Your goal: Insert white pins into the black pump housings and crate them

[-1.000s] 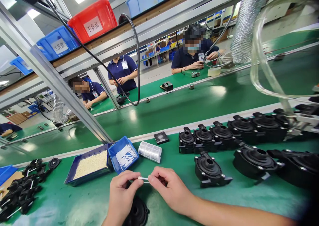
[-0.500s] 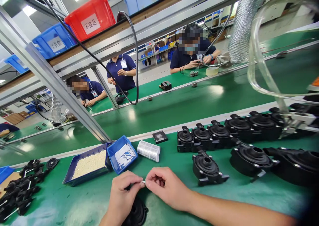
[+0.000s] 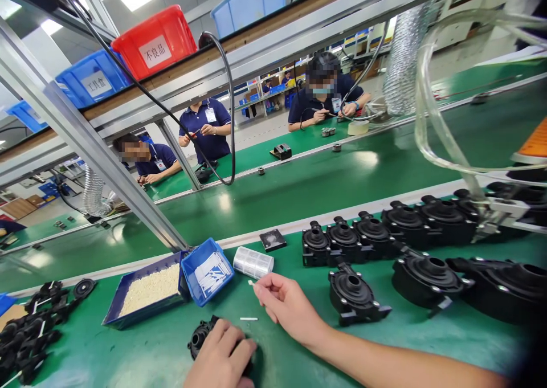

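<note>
My left hand [image 3: 224, 354] is curled over a black pump housing [image 3: 199, 338] at the lower middle, its fingers wrapped round the top and right side. Much of that housing is hidden under the hand. My right hand [image 3: 286, 305] is raised to the right of it, thumb and index finger pinched on a small white piece [image 3: 251, 284]. On the green bench between the hands lies a thin white rod [image 3: 248, 319]. A clear ridged cylinder [image 3: 253, 262] lies just behind my right hand.
A dark blue tray [image 3: 115, 319] of pale pellets and a blue bin [image 3: 190, 271] of white rods stand behind my left hand. Black housings [image 3: 352, 288] fill the right. Black parts [image 3: 29, 334] lie left. Several people work beyond the conveyor [image 3: 290, 191].
My hands have moved apart. The left went down onto the black housing, and the right rose slightly with the small white piece. A white rod now lies on the bench.
</note>
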The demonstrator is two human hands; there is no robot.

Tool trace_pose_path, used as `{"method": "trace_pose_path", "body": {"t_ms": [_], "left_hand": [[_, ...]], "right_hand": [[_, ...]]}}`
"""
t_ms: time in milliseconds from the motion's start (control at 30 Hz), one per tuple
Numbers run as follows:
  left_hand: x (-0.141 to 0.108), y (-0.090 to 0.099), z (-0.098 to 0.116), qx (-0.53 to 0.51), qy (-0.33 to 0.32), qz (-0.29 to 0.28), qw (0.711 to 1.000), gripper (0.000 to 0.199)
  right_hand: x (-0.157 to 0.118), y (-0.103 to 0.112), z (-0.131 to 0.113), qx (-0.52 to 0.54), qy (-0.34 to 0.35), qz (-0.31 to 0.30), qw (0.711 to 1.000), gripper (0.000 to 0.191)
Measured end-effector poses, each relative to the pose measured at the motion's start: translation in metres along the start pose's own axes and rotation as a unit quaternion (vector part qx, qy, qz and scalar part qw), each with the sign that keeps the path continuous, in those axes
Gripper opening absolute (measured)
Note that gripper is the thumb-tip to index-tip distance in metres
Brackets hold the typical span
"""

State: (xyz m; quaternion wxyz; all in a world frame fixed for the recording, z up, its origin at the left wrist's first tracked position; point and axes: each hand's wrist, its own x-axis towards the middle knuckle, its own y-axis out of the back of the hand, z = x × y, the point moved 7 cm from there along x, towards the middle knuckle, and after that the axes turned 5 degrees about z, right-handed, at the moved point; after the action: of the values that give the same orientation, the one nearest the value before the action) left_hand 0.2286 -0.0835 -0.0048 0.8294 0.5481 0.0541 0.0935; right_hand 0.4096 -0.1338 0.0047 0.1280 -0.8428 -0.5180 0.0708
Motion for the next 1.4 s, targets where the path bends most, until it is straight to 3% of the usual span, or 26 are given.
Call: {"method": "trace_pose_path", "body": {"t_ms": [133,200,300,400,467,533,600,667,733,867,967,1300,1400], "left_hand": [[0.003,0.020,0.002,-0.069,0.105,0.079,0.989,0.089],[0.000,0.028,0.003,-0.072,0.161,0.075,0.982,0.096],[-0.001,0.033,0.011,-0.076,0.174,0.050,0.981,0.079],[-0.001,0.044,0.012,-0.184,0.174,0.133,0.958,0.059],[-0.001,0.049,0.005,-0.354,0.189,0.190,0.896,0.048],[0.003,0.049,0.001,-0.545,0.188,0.195,0.794,0.052],[0.009,0.048,0.001,-0.673,0.174,0.181,0.696,0.055],[0.013,0.046,0.001,-0.730,0.168,0.179,0.638,0.053],[0.015,0.042,0.001,-0.749,0.167,0.177,0.617,0.051],[0.015,0.037,0.003,-0.753,0.162,0.173,0.614,0.053],[0.014,0.036,0.004,-0.738,0.158,0.175,0.632,0.053],[0.011,0.040,0.000,-0.591,0.104,0.212,0.771,0.050],[0.009,0.042,-0.003,-0.544,0.086,0.227,0.804,0.046]], "right_hand": [[-0.002,0.004,0.000,-0.017,0.021,0.017,0.999,0.058],[-0.003,0.005,-0.001,-0.032,0.032,0.022,0.999,0.056],[-0.005,0.004,-0.005,-0.053,0.043,0.024,0.997,0.054],[-0.008,0.003,-0.011,-0.069,0.053,0.021,0.996,0.051],[-0.011,0.002,-0.015,-0.082,0.067,0.015,0.994,0.047],[-0.016,0.000,-0.021,-0.104,0.091,0.002,0.990,0.043],[-0.021,-0.003,-0.027,-0.136,0.128,-0.012,0.982,0.039],[-0.026,-0.006,-0.033,-0.163,0.161,-0.026,0.973,0.036],[-0.031,-0.009,-0.037,-0.175,0.182,-0.036,0.967,0.034],[-0.034,-0.010,-0.041,-0.177,0.193,-0.036,0.964,0.031],[-0.034,-0.011,-0.041,-0.181,0.192,-0.036,0.964,0.029],[-0.034,-0.017,-0.034,-0.186,0.156,-0.039,0.969,0.025],[-0.033,-0.018,-0.032,-0.190,0.113,-0.040,0.974,0.025]]}}
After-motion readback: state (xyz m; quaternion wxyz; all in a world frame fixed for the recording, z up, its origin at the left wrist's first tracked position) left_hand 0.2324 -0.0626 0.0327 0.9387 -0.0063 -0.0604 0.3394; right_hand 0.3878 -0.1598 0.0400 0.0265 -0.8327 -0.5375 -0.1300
